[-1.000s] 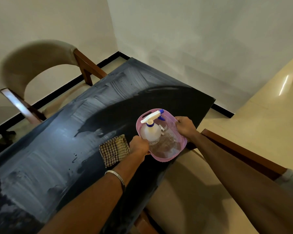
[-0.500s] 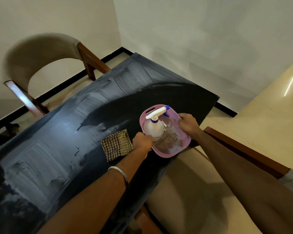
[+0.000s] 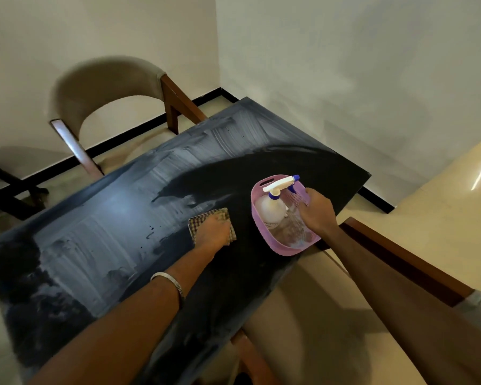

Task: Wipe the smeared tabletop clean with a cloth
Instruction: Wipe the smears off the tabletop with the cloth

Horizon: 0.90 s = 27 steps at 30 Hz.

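1. Our left hand (image 3: 212, 230) had left the basket (image 3: 278, 247) and pressed flat on the cloth (image 3: 196, 220), lying on the smeared surface (image 3: 103, 234).
2. Right hand (image 3: 317, 213) gripped the basket rim; wiping looked ready to start.

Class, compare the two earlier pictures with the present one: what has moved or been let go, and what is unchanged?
The left hand let go of the pink basket and moved left onto the checked cloth, lying flat on it. The right hand still grips the basket's far rim; the spray bottle remains inside, and the tabletop stays smeared.
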Available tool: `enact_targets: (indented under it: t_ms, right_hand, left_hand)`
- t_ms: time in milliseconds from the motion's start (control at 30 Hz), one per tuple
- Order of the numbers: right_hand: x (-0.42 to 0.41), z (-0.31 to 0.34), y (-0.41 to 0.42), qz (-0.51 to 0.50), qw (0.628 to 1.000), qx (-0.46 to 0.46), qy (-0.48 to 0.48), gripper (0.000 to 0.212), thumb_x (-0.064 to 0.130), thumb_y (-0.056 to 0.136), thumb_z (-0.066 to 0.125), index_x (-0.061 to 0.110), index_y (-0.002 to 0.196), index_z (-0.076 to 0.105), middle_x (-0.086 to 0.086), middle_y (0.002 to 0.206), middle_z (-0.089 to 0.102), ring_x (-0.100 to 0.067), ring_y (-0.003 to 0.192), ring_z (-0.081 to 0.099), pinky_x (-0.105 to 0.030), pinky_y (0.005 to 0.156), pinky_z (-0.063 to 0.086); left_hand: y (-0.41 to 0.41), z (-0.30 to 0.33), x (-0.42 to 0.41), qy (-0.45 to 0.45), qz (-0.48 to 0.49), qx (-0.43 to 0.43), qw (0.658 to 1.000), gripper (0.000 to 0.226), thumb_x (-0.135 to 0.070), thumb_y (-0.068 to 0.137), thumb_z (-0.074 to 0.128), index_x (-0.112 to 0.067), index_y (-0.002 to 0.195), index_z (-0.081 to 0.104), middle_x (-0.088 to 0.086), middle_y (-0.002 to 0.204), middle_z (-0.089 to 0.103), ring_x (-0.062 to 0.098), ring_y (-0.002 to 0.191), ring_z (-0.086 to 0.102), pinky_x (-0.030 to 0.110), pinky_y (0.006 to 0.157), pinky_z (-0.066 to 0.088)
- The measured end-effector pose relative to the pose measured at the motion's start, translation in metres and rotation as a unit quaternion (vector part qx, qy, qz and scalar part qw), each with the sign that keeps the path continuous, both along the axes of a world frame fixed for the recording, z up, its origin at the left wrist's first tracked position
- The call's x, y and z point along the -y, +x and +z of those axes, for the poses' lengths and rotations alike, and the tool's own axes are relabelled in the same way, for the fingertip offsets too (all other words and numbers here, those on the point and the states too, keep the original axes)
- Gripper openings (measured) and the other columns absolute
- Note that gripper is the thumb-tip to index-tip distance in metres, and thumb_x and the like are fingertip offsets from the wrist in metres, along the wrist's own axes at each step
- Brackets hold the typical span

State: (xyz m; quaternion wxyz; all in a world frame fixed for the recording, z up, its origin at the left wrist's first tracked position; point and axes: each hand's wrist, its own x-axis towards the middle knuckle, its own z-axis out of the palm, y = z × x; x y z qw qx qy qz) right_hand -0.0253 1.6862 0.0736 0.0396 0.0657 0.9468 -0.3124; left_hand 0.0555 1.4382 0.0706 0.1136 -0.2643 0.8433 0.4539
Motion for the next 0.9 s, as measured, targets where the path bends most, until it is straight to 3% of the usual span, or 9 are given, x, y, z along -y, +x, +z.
enact_targets:
  t_ms: [167,233,300,367,467,567,667,900]
  right_hand:
    - [0.041,0.024,0.042,0.008,0.995,-0.093,0.045,0.03,0.019,0.097,0.057,0.013,0.126,0.056,-0.004,0.116,0.064,-0.021,0.109,0.062,-0.029,0.091,0.049]
    - [0.066,0.032,0.056,0.014,0.993,-0.081,0.089,0.037,0.022,0.096,0.058,0.013,0.131,0.054,-0.004,0.121,0.061,-0.021,0.114,0.059,-0.033,0.099,0.049]
    - [0.098,0.038,0.071,0.013,0.986,-0.019,0.165,0.048,0.03,0.095,0.061,0.015,0.138,0.048,-0.005,0.131,0.056,-0.022,0.123,0.053,-0.037,0.107,0.043]
    - [0.127,0.037,0.088,0.068,0.986,-0.051,0.147,0.047,0.028,0.095,0.06,0.015,0.138,0.048,-0.005,0.133,0.055,-0.021,0.123,0.052,-0.036,0.104,0.042]
    - [0.168,0.029,0.105,0.187,0.977,-0.062,0.086,0.049,0.021,0.094,0.059,0.01,0.14,0.047,-0.009,0.14,0.052,-0.024,0.13,0.048,-0.035,0.108,0.039]
    - [0.2,0.014,0.107,0.265,0.956,-0.042,0.119,0.051,0.023,0.092,0.06,0.008,0.139,0.048,-0.011,0.143,0.049,-0.026,0.133,0.043,-0.036,0.113,0.032]
    - [0.221,-0.002,0.102,0.316,0.93,-0.046,0.182,0.058,0.03,0.088,0.061,0.007,0.14,0.048,-0.012,0.145,0.049,-0.026,0.137,0.04,-0.034,0.119,0.022]
    - [0.224,-0.042,0.074,0.359,0.882,0.07,0.297,0.089,0.027,0.083,0.063,0.015,0.157,0.016,-0.008,0.164,0.013,-0.028,0.152,0.008,-0.045,0.123,0.009]
  left_hand:
    - [0.035,0.0,0.056,-0.008,0.023,-0.004,1.0,0.034,-0.031,0.094,0.054,-0.011,0.121,0.059,0.011,0.118,0.065,0.027,0.106,0.06,0.028,0.081,0.041]
    - [0.05,-0.001,0.079,-0.012,0.029,-0.004,0.999,0.041,-0.032,0.094,0.056,-0.011,0.129,0.056,0.012,0.122,0.063,0.026,0.111,0.058,0.027,0.08,0.039]
    - [0.064,-0.003,0.104,-0.015,0.034,-0.001,0.999,0.04,-0.032,0.094,0.056,-0.01,0.128,0.056,0.013,0.121,0.063,0.026,0.108,0.059,0.032,0.084,0.044]
    - [0.078,-0.004,0.125,-0.023,0.036,-0.001,0.999,0.034,-0.032,0.095,0.056,-0.01,0.12,0.059,0.012,0.114,0.065,0.024,0.101,0.06,0.033,0.081,0.043]
    - [0.097,-0.007,0.154,-0.037,0.051,0.008,0.998,0.038,-0.033,0.096,0.055,-0.01,0.126,0.057,0.014,0.125,0.062,0.031,0.117,0.056,0.032,0.087,0.04]
    - [0.112,-0.009,0.176,-0.038,0.071,0.016,0.997,0.045,-0.033,0.097,0.054,-0.008,0.134,0.052,0.016,0.137,0.056,0.033,0.127,0.05,0.035,0.101,0.038]
    - [0.122,-0.013,0.194,-0.029,0.094,0.012,0.995,0.041,-0.032,0.096,0.055,-0.006,0.129,0.055,0.017,0.132,0.058,0.033,0.123,0.053,0.034,0.098,0.039]
    - [0.129,-0.026,0.209,-0.033,0.124,0.013,0.992,0.044,-0.027,0.094,0.057,-0.005,0.132,0.054,0.017,0.13,0.06,0.033,0.121,0.055,0.038,0.102,0.042]
